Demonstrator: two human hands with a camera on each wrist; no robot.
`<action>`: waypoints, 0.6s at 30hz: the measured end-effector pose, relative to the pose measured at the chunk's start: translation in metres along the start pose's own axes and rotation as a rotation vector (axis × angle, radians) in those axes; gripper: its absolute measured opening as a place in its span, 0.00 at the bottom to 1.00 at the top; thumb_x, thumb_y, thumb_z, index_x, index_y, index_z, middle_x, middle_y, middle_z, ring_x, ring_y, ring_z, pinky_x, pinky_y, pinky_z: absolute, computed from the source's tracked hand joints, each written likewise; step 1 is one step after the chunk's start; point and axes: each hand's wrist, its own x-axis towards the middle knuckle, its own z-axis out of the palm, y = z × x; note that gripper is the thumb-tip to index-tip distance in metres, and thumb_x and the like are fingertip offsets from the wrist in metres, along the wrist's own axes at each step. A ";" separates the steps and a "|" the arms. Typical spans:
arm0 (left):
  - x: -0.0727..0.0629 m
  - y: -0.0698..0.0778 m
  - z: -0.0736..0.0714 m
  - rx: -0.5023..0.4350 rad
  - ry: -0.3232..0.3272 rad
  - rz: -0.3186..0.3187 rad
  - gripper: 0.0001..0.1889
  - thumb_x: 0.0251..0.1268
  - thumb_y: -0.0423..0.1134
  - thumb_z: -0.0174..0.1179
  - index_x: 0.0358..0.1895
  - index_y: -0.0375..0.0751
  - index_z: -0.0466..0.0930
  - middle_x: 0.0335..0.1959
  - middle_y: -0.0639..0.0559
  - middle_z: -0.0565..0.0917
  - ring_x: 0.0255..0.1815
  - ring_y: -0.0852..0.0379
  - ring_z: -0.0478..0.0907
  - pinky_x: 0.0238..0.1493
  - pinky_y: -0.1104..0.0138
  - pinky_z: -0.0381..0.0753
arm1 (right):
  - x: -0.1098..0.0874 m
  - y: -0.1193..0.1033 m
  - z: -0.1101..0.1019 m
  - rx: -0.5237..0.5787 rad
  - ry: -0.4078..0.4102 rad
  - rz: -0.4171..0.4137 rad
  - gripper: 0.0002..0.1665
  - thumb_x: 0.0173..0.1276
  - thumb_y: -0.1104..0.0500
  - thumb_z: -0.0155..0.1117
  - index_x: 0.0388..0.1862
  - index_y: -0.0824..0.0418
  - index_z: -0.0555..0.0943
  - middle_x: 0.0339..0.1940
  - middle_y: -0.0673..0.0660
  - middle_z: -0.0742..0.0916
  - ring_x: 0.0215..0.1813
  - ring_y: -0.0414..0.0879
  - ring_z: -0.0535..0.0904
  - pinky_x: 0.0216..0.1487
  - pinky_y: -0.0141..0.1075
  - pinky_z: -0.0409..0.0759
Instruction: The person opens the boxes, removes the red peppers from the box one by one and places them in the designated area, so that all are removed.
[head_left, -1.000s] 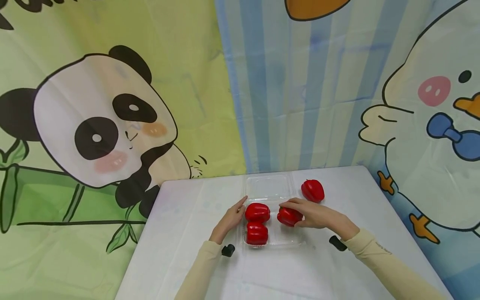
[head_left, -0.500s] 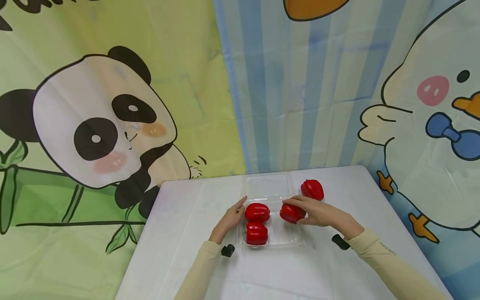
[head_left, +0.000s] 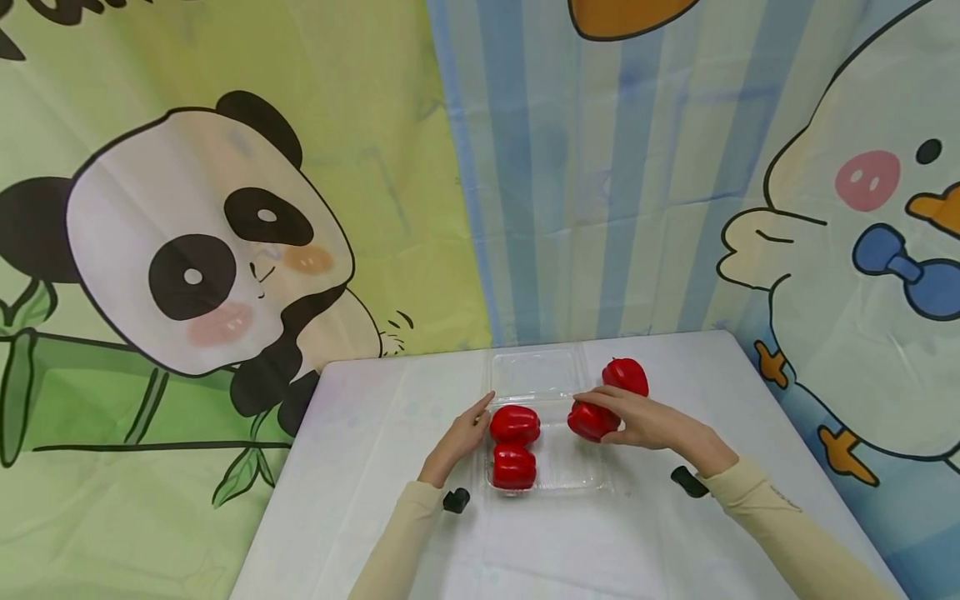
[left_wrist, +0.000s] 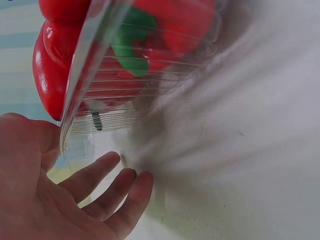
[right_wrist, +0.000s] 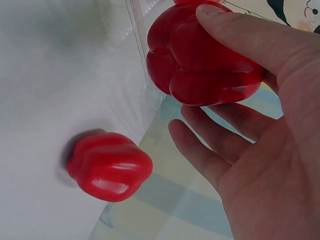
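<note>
My right hand [head_left: 648, 422] holds a glossy red bell pepper [head_left: 594, 421] over the right part of a clear plastic clamshell box [head_left: 562, 479]. The right wrist view shows the thumb lying across that bell pepper [right_wrist: 205, 55], with fingers beneath. Two more red peppers sit in the box's left half, a back one [head_left: 514, 425] and a front one [head_left: 513, 467]. At the box's left side is my left hand [head_left: 459, 442], its thumb side at the rim [left_wrist: 75, 95] and its other fingers loosely extended. Through the clear wall a green stem [left_wrist: 132, 45] shows.
Another red bell pepper [head_left: 626, 377] lies on the white table [head_left: 360, 467] behind the right hand, outside the box. The box's lid [head_left: 536, 372] is folded back toward the far edge. Cartoon-printed cloth [head_left: 390, 167] hangs behind the table.
My right hand has shifted right and slightly away from me, carrying the bell pepper with it toward the box's right rear corner. The left hand and the two peppers beside it stay put.
</note>
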 end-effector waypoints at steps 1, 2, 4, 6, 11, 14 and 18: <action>0.000 0.000 0.000 0.000 -0.003 -0.002 0.26 0.82 0.44 0.43 0.79 0.57 0.60 0.47 0.46 0.81 0.42 0.54 0.75 0.47 0.57 0.79 | 0.000 0.000 0.000 0.003 0.000 0.006 0.46 0.58 0.56 0.78 0.74 0.52 0.69 0.66 0.56 0.78 0.67 0.56 0.73 0.51 0.47 0.86; 0.000 0.000 0.000 -0.001 -0.004 -0.003 0.26 0.82 0.44 0.43 0.79 0.57 0.60 0.48 0.47 0.81 0.42 0.54 0.75 0.47 0.58 0.79 | -0.001 0.001 -0.001 0.007 0.000 0.013 0.46 0.58 0.56 0.78 0.74 0.52 0.69 0.66 0.56 0.78 0.67 0.56 0.72 0.51 0.47 0.86; 0.000 0.000 0.000 -0.005 -0.006 -0.004 0.26 0.82 0.44 0.43 0.79 0.56 0.59 0.48 0.46 0.81 0.42 0.53 0.75 0.47 0.57 0.80 | -0.002 0.002 -0.002 0.017 -0.001 0.028 0.47 0.57 0.56 0.78 0.75 0.51 0.69 0.67 0.57 0.77 0.68 0.58 0.72 0.51 0.48 0.86; 0.000 0.000 0.000 -0.005 -0.005 -0.003 0.26 0.82 0.44 0.43 0.79 0.56 0.59 0.50 0.45 0.81 0.44 0.53 0.75 0.51 0.55 0.81 | -0.003 0.002 -0.003 0.023 -0.005 0.040 0.47 0.57 0.56 0.79 0.75 0.51 0.68 0.68 0.58 0.77 0.69 0.59 0.71 0.51 0.48 0.86; -0.001 0.000 0.000 -0.009 -0.005 0.000 0.26 0.82 0.44 0.43 0.79 0.57 0.60 0.54 0.43 0.82 0.47 0.51 0.76 0.57 0.50 0.80 | -0.005 0.005 -0.005 0.031 -0.009 0.046 0.47 0.57 0.56 0.78 0.75 0.51 0.68 0.70 0.59 0.75 0.70 0.60 0.70 0.51 0.48 0.87; 0.000 0.000 0.000 -0.013 -0.007 -0.001 0.26 0.82 0.44 0.43 0.79 0.58 0.60 0.55 0.43 0.82 0.48 0.50 0.77 0.58 0.49 0.80 | -0.005 0.008 -0.008 0.033 0.001 0.048 0.48 0.56 0.56 0.79 0.75 0.52 0.68 0.70 0.60 0.75 0.70 0.61 0.69 0.50 0.49 0.87; 0.000 0.000 0.000 -0.013 -0.006 0.000 0.26 0.82 0.44 0.43 0.79 0.57 0.60 0.59 0.41 0.82 0.53 0.47 0.79 0.62 0.47 0.79 | -0.006 0.011 -0.011 0.043 0.010 0.067 0.49 0.56 0.56 0.79 0.75 0.52 0.67 0.71 0.61 0.74 0.70 0.63 0.68 0.50 0.50 0.87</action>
